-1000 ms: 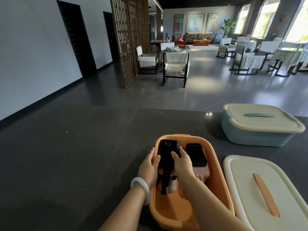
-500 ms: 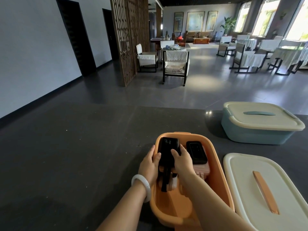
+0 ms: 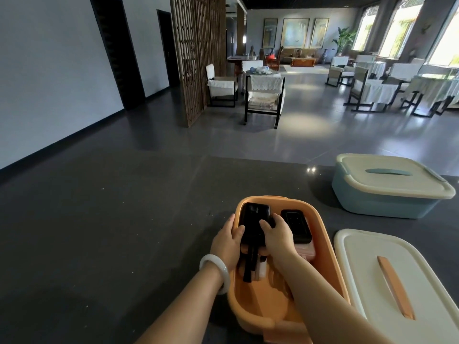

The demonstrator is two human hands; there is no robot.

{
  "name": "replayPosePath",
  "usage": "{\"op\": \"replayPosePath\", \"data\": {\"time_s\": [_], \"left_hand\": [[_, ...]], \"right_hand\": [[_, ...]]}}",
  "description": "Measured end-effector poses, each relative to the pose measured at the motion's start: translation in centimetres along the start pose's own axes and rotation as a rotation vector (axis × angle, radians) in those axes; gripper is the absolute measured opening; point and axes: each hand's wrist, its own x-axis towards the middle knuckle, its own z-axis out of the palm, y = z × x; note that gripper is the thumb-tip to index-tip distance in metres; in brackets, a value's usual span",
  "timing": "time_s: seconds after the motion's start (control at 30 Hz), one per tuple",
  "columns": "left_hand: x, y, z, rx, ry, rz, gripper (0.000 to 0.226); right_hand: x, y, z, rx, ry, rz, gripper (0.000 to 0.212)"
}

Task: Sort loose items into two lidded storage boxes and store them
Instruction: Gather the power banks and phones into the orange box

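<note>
Orange box (image 3: 273, 200) open; left hand (image 3: 227, 240), right hand (image 3: 278, 234) clamp black device (image 3: 254, 214), maybe a camera, packing it. Next likely: cream lid (image 3: 367, 281) on.

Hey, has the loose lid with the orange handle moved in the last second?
No. The lid still lies just right of the orange box, with the same gap.

A single wide-angle view from the person's head faces forward and down. The orange box (image 3: 325, 259) sits close at the lower edge, the tabletop (image 3: 124, 232) stretches ahead, and chairs (image 3: 264, 95) stand far beyond.
</note>
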Motion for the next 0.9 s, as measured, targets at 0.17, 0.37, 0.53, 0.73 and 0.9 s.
{"op": "replayPosePath", "data": {"time_s": [0.17, 0.37, 0.53, 0.73, 0.9], "left_hand": [[-0.6, 0.0, -1.4, 0.037, 0.033, -0.008, 0.047], [-3.4, -1.6, -6.8, 0.325, 0.254, -0.1, 0.033], [-9.5, -4.9, -13.6, 0.561, 0.45, -0.322, 0.034], [-21.6, -10.1, -20.3, 0.657, 0.644, -0.685, 0.038], [-31.7, -13.5, -24.2, 0.632, 0.755, -0.89, 0.036]], "right_hand": [[-0.6, -2.4, 0.3, -0.177, 0.037, -0.191, 0.046], [-1.9, -6.3, 5.4, -0.345, -0.175, -0.42, 0.045], [-5.8, -7.2, 12.3, -0.463, -0.615, -0.507, 0.042], [-16.4, -7.8, 20.8, -0.567, -0.963, -0.694, 0.044], [-27.0, -8.0, 25.8, -0.565, -1.167, -0.852, 0.051]]}}
